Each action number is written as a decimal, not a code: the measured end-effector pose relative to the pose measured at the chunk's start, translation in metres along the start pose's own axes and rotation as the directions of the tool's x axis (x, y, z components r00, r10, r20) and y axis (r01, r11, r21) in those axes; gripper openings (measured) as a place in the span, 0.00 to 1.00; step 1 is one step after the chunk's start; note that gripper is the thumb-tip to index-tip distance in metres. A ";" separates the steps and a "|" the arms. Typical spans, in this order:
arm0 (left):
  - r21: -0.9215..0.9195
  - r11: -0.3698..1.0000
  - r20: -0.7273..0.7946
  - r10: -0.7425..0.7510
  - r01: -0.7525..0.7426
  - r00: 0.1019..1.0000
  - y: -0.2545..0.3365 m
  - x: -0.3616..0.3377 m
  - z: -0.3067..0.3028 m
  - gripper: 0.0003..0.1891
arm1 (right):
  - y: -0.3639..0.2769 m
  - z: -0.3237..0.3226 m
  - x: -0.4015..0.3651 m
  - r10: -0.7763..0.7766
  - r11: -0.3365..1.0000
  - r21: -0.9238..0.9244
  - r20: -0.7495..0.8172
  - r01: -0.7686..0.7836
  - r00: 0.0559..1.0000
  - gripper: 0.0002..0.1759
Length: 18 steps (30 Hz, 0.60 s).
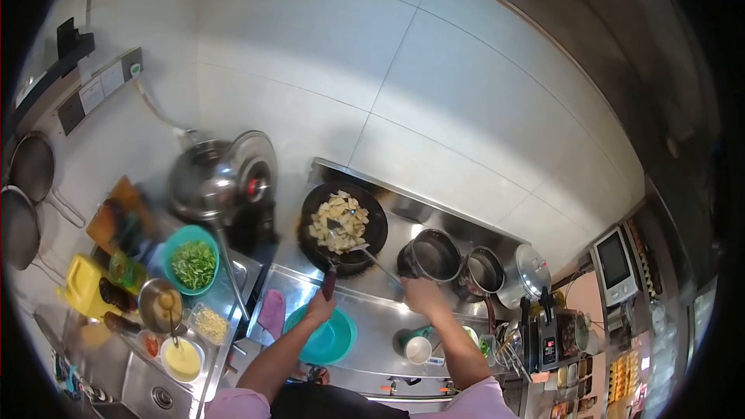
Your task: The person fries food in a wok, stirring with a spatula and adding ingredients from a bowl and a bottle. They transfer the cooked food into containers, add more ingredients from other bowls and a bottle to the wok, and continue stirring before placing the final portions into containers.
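- Fingers of the left hand (319,309) curl shut round the dark pan handle (330,283); single fingertips too small to read.
- Right hand (421,296): fist closed on the end of a long-handled utensil (380,266). Exact finger placement: can't tell from this angle.
- Nearest: left forearm (283,353) crosses over a teal basin (343,337); pink cloth (272,312) just left of the basin.
- White cup (417,350) on the steel worktop (372,318), left of the right forearm (458,353).
- Next out: black pan (379,225) on the range, ahead of the left hand. Pale chopped food (341,217) sits inside, heaped toward its middle. Utensil reaches in over the near right rim, working end at the food.
- Right of pan: two metal pots side by side, larger one (436,256) nearer the pan, smaller one (486,269) beyond it.
- Left side: teal bowl (190,231) of chopped greens (194,265).
- Further: blurred metal pot (194,178), lid (244,157) tilted at its right.
- Farthest: pale wall panels (310,46).
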<state>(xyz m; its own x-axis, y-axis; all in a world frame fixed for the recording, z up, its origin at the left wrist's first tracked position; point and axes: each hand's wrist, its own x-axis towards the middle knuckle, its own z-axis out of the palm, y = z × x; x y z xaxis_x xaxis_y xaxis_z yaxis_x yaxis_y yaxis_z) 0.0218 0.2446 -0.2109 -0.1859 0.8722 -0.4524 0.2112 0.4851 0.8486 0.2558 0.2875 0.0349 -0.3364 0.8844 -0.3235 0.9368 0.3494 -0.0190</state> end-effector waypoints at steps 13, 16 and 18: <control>-0.058 0.998 0.015 -0.006 0.006 1.000 0.016 -0.013 -0.005 0.18 | -0.030 0.092 0.089 0.157 0.956 0.275 -0.181 -0.104 0.971 0.17; -0.071 0.997 0.015 0.015 -0.014 1.000 0.009 -0.007 -0.005 0.18 | -0.014 0.093 0.066 -0.004 0.987 0.155 -0.178 0.032 0.984 0.15; -0.065 0.998 0.004 0.021 -0.020 1.000 0.006 -0.007 -0.003 0.18 | 0.004 0.077 0.046 -0.113 0.988 0.081 -0.197 0.131 0.974 0.13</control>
<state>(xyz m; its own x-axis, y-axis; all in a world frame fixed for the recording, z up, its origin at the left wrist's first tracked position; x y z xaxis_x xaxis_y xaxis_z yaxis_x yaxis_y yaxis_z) 0.0216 0.2417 -0.2015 -0.1776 0.8824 -0.4358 0.1521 0.4621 0.8737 0.2510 0.3057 -0.0530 -0.4524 0.8828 -0.1266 0.8893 0.4359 -0.1379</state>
